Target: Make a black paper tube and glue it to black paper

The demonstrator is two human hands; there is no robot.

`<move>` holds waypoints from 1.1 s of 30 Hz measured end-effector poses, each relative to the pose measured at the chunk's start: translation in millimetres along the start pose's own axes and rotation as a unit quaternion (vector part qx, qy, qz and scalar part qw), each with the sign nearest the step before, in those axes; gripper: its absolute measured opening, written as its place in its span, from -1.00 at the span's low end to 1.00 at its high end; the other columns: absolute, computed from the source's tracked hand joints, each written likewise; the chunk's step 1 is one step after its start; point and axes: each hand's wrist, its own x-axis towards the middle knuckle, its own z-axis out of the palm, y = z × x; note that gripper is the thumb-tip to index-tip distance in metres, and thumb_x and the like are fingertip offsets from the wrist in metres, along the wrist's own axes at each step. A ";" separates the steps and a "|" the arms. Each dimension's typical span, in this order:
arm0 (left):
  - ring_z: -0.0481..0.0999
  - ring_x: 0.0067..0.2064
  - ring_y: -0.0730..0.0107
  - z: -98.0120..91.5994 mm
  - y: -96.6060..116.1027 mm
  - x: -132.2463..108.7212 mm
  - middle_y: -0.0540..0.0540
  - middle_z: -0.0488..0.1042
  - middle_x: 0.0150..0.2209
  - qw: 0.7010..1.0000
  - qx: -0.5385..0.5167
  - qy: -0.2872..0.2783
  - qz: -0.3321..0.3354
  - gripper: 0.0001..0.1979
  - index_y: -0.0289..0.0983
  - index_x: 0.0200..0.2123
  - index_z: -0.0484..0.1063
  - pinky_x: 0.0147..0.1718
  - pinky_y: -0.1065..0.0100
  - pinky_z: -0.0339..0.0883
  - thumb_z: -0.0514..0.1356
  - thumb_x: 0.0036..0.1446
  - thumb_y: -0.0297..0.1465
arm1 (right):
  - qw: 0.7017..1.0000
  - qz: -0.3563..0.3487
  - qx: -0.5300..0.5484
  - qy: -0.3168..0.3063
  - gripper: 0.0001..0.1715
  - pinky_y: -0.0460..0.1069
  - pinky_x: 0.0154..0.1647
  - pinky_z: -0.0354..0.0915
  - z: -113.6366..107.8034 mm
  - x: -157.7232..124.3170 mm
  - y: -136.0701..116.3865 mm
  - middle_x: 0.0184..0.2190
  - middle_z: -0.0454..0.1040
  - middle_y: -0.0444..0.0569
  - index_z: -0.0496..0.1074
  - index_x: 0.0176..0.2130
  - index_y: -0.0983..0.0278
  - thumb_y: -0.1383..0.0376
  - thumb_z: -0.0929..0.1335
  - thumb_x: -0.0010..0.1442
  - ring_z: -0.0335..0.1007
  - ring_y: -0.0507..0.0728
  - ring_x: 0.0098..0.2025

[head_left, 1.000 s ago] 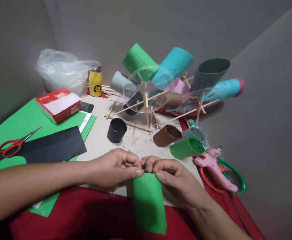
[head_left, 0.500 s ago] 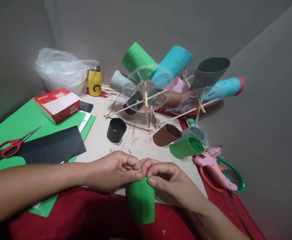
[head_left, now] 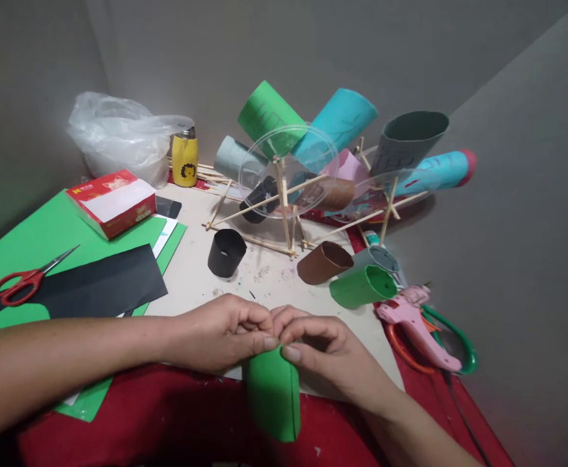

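A green foam-paper tube (head_left: pixel 270 392) hangs below my fingers at the near edge of the table, its seam running down the right side. My left hand (head_left: pixel 238 329) pinches the tube's top rim from the left. From the right, my right hand (head_left: pixel 320 347) pinches the same rim, thumb close to the seam. The fingertips of both hands nearly meet. Beyond them stand a black paper tube (head_left: pixel 226 253), a brown tube (head_left: pixel 323 263) and another green tube (head_left: pixel 362 287).
Red-handled scissors (head_left: pixel 26 282) lie across a black sheet (head_left: pixel 104 282) at left, near a red box (head_left: pixel 113 202). A stick frame (head_left: pixel 285 207) bearing colored tubes stands behind. A pink glue gun (head_left: pixel 417 324) rests at right. A yellow bottle (head_left: pixel 185 159) is farther back.
The green tube has turned slightly in my fingers, so its seam has shifted to the right and its lower end tilts. Both hands have barely moved.
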 end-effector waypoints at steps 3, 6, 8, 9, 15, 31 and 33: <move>0.04 -0.54 0.59 -0.4 -0.7 0.3 0.14 0.11 -0.57 1.000 0.017 -0.017 0.012 -0.77 -0.30 -0.46 0.27 -0.55 0.52 0.00 0.10 0.26 -0.36 | 1.000 0.002 0.010 -0.006 -0.89 0.05 -0.01 0.26 1.9 -0.8 -0.1 -0.28 0.51 -0.08 0.61 -0.34 0.15 0.35 0.45 0.20 0.39 0.13 -0.12; 0.06 -0.54 0.60 -2.3 -3.1 0.4 0.14 0.13 -0.57 1.000 0.021 -0.005 0.011 -0.75 -0.31 -0.45 0.27 -0.56 0.53 0.01 0.10 0.26 -0.33 | 0.998 -0.006 0.054 -0.011 -0.93 0.05 -0.01 0.26 -2.6 -0.8 2.5 -0.31 0.50 -0.08 0.61 -0.34 0.16 0.32 0.46 0.19 0.39 0.13 -0.12; 0.08 -0.58 0.60 -4.1 -4.6 0.3 0.15 0.14 -0.60 1.000 0.006 0.013 -0.013 -0.73 -0.30 -0.44 0.27 -0.60 0.53 0.01 0.12 0.26 -0.26 | 0.996 -0.006 0.088 -0.002 -0.95 0.05 0.01 0.26 -7.0 -0.6 3.5 -0.33 0.49 -0.09 0.61 -0.36 0.17 0.28 0.48 0.17 0.38 0.14 -0.11; 0.10 -0.61 0.60 -5.0 -5.2 0.1 0.16 0.14 -0.62 0.999 -0.007 0.018 -0.028 -0.72 -0.29 -0.42 0.27 -0.63 0.53 0.01 0.13 0.25 -0.22 | 0.995 -0.004 0.103 0.007 -0.94 0.05 0.02 0.26 -8.8 -0.4 3.3 -0.34 0.49 -0.08 0.62 -0.37 0.18 0.26 0.49 0.15 0.38 0.14 -0.11; 0.18 -0.70 0.57 -7.3 -7.0 -0.7 0.18 0.15 -0.69 0.997 -0.067 0.014 -0.047 -0.65 -0.25 -0.38 0.26 -0.72 0.54 0.08 0.14 0.23 -0.08 | 0.990 0.015 0.136 0.038 -0.87 0.05 -0.02 0.28 -12.4 2.1 -0.2 -0.41 0.49 -0.08 0.61 -0.43 0.19 0.19 0.53 0.07 0.38 0.15 -0.15; 0.46 -0.21 0.40 -7.5 -12.2 2.4 -0.16 0.44 -0.11 0.957 0.152 0.183 0.166 -0.81 -0.31 -0.38 0.36 -0.20 0.36 0.33 0.07 0.28 -0.39 | 0.994 -0.071 -0.010 0.080 -0.94 0.10 0.03 0.33 -21.1 -1.2 4.4 -0.34 0.53 -0.08 0.60 -0.39 0.14 0.25 0.49 0.15 0.43 0.16 -0.09; 0.46 -0.29 0.46 -9.4 -16.2 4.0 -0.18 0.42 -0.04 0.944 0.136 0.246 0.174 -0.84 -0.30 -0.31 0.36 -0.26 0.37 0.34 0.08 0.29 -0.36 | 0.984 -0.117 -0.068 0.116 -0.92 0.10 0.06 0.32 -23.2 -1.6 5.1 -0.30 0.53 -0.08 0.59 -0.36 0.12 0.29 0.46 0.20 0.42 0.16 -0.05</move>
